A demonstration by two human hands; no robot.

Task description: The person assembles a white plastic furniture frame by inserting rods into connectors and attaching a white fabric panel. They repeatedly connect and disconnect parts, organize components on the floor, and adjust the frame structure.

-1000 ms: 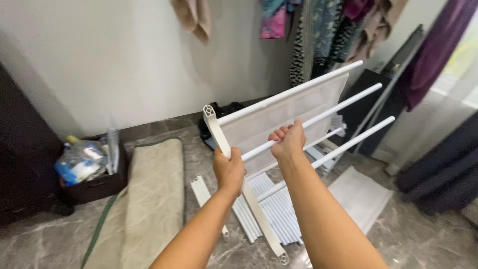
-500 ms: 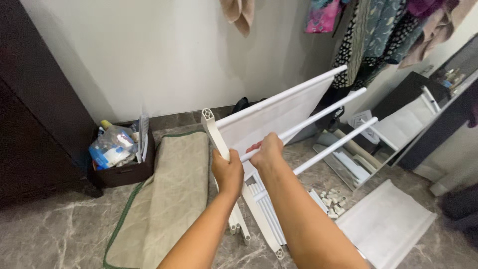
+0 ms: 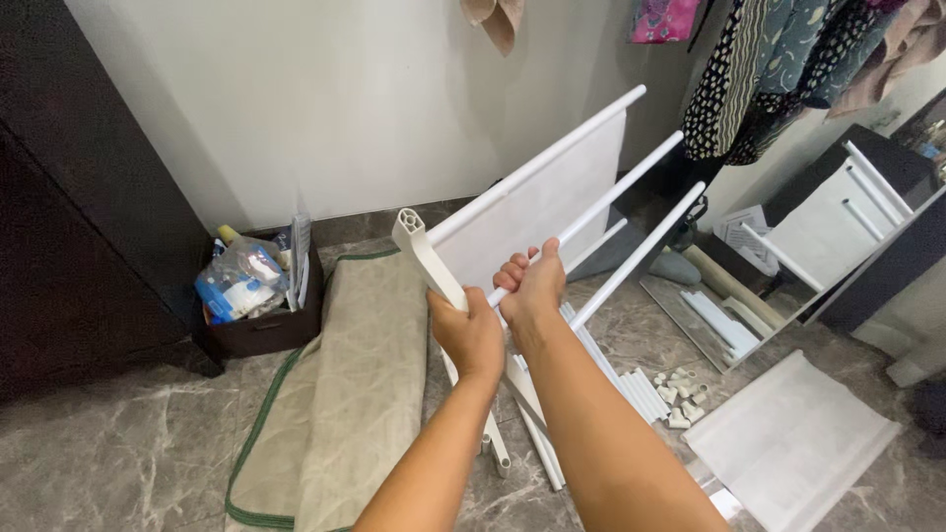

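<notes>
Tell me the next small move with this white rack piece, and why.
Probably push the middle rod firmly toward the side post. The right hand grips that rod beside the post, and the left hand braces the post itself; whether the joint is fully seated can't be seen.

Both hands close on the white rack [image 3: 532, 212]: the left hand [image 3: 471, 333] on its upright post, the right hand [image 3: 532, 286] on a rod; narrow gaps run between the three rods, the top one backed by a fabric panel; left of the post the air is open above the mat [image 3: 345, 394]; further left a box [image 3: 261, 330] of packets sits against the dark cabinet [image 3: 79, 246]; below the arms loose tubes [image 3: 591, 379] and small fittings [image 3: 680, 389] litter the floor; to the right lie a mirror [image 3: 788, 276] and a white sheet [image 3: 793, 438]; hanging clothes [image 3: 778, 69] crowd the upper right.
</notes>
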